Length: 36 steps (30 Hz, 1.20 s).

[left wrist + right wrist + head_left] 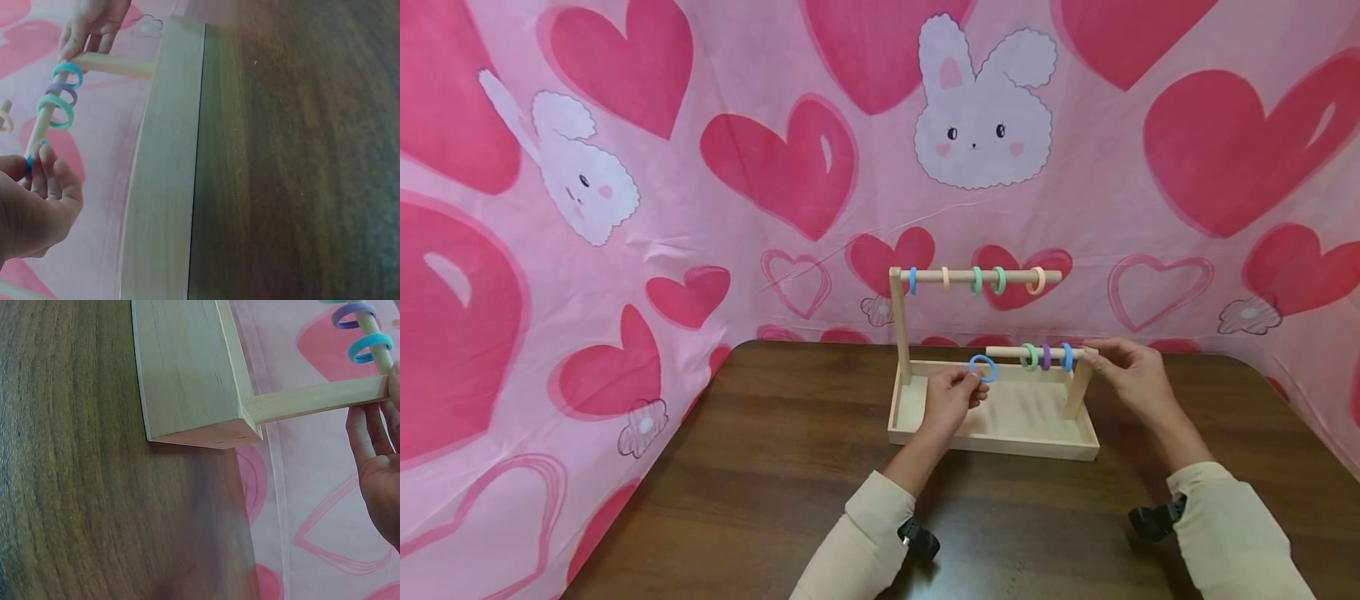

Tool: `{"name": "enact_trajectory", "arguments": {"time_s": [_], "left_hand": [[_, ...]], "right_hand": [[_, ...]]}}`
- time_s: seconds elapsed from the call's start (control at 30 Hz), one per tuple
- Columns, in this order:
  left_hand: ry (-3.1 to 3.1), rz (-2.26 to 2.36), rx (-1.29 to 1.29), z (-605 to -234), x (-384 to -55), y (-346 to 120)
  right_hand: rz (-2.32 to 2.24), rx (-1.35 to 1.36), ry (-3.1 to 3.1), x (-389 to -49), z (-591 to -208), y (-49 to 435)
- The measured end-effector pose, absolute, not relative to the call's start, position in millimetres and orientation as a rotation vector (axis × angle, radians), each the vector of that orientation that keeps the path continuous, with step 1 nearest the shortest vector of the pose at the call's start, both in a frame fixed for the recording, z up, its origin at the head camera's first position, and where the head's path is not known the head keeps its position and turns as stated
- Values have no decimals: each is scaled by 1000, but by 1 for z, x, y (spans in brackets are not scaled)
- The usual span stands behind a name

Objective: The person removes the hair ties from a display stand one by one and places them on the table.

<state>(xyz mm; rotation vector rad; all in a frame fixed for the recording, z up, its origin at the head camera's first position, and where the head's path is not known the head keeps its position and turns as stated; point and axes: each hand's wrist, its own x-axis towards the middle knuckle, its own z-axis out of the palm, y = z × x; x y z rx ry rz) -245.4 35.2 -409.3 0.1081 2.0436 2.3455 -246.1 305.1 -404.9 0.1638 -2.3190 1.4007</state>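
Observation:
My left hand (950, 402) pinches a light blue ring (995, 372) between thumb and fingers, close by the free left end of the lower wooden rod (1002, 352). In the left wrist view that ring (29, 164) shows at the fingertips, overlapping the rod's end. A green ring (1025, 358), a purple ring (1046, 358) and a blue ring (1067, 358) hang on this rod. My right hand (1135, 377) grips the top of the short wooden post (1077, 390) that carries the rod; in the right wrist view its fingers lie under the post.
A taller post (900, 329) holds the upper rod (928, 276), on which several blue, peach and green rings hang. Both posts rise from a shallow wooden tray (1030, 448) on the dark wooden table (760, 483). Behind hangs a pink heart-patterned cloth (880, 192).

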Motion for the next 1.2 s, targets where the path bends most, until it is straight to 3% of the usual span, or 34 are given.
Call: {"name": "enact_trajectory", "arguments": {"time_s": [1.2], "left_hand": [[1952,2157,177,-418,-220,46]], "right_hand": [[1392,177,-2333,-244,-405,305]]}}
